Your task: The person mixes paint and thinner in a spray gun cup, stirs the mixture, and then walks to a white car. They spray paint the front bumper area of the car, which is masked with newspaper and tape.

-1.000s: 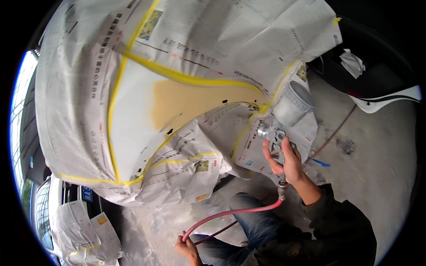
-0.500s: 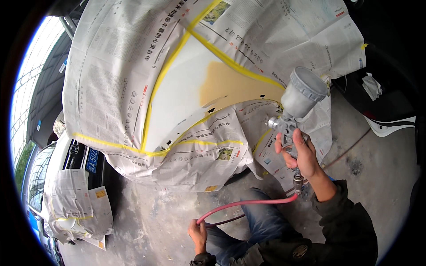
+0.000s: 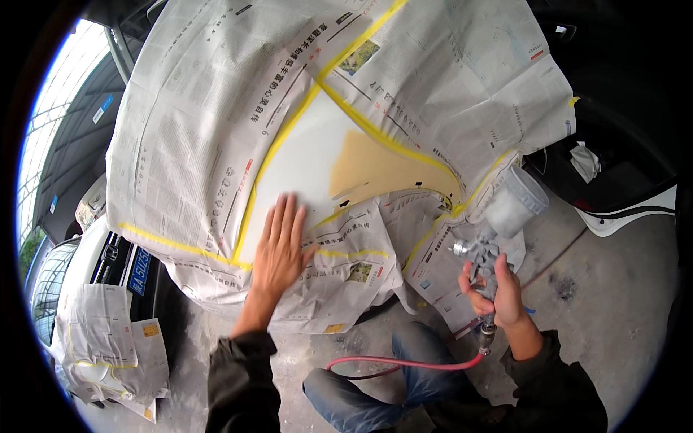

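Note:
My left hand (image 3: 284,247) lies flat, fingers stretched, on or just above the white lower part of an exposed car panel (image 3: 303,151). Beside this white area is a beige patch (image 3: 375,169) with small dark spots along its lower edge. Yellow masking tape (image 3: 281,137) and printed newspaper sheets (image 3: 180,115) surround the panel. My right hand (image 3: 497,289) grips a metal spray gun (image 3: 480,256) with a cloudy cup (image 3: 516,202) on top. A red hose (image 3: 419,363) runs from the gun's lower end across my legs.
A white car (image 3: 94,252) at the left is partly covered with paper (image 3: 97,317). A dark car part with white trim (image 3: 628,216) and a crumpled paper (image 3: 585,162) are at the right. My bent legs (image 3: 346,397) are over the stained concrete floor (image 3: 570,303).
My left hand has let go of the hose and moved up onto the panel, fingers now stretched. The spray gun in my right hand has moved lower and slightly right since half a second ago.

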Action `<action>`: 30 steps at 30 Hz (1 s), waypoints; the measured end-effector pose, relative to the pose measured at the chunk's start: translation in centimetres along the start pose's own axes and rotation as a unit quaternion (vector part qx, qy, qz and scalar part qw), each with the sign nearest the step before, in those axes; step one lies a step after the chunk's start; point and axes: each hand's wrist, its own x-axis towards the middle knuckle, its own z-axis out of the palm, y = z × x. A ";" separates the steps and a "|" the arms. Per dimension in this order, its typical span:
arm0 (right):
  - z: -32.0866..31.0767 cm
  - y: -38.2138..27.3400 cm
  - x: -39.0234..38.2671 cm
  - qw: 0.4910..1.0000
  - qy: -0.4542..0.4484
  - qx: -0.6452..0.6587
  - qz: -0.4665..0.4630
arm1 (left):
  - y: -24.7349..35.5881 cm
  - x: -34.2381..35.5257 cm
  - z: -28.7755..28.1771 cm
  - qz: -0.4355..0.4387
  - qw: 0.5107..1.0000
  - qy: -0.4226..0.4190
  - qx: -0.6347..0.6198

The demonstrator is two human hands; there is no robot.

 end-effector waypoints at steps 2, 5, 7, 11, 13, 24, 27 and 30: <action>-0.9 0.4 -0.8 1.000 0.015 -0.015 -0.014 | 0.6 6.9 0.8 0.039 0.998 0.044 0.019; -0.6 1.0 -0.9 1.000 0.001 0.009 -0.003 | 3.1 13.2 0.2 0.058 0.993 0.093 0.046; -0.7 1.8 -0.5 1.000 -0.010 0.012 0.001 | 5.0 15.0 1.5 0.082 0.989 0.102 0.063; -1.7 2.3 -0.2 0.999 -0.007 0.028 0.019 | 3.7 13.4 1.6 0.115 0.990 0.086 -0.002; -2.8 2.2 0.0 0.999 -0.006 0.035 0.021 | 2.3 11.9 1.0 0.024 0.992 0.121 -0.006; -2.0 3.8 1.3 0.993 -0.043 0.093 0.063 | 3.9 14.3 1.6 0.011 0.990 0.140 0.034; -3.0 4.8 1.2 0.993 -0.048 0.087 0.063 | 3.2 12.3 2.2 0.021 0.988 0.153 0.010; -2.8 5.4 1.2 0.993 -0.050 0.068 0.078 | 1.5 6.6 2.4 -0.054 0.987 0.147 0.020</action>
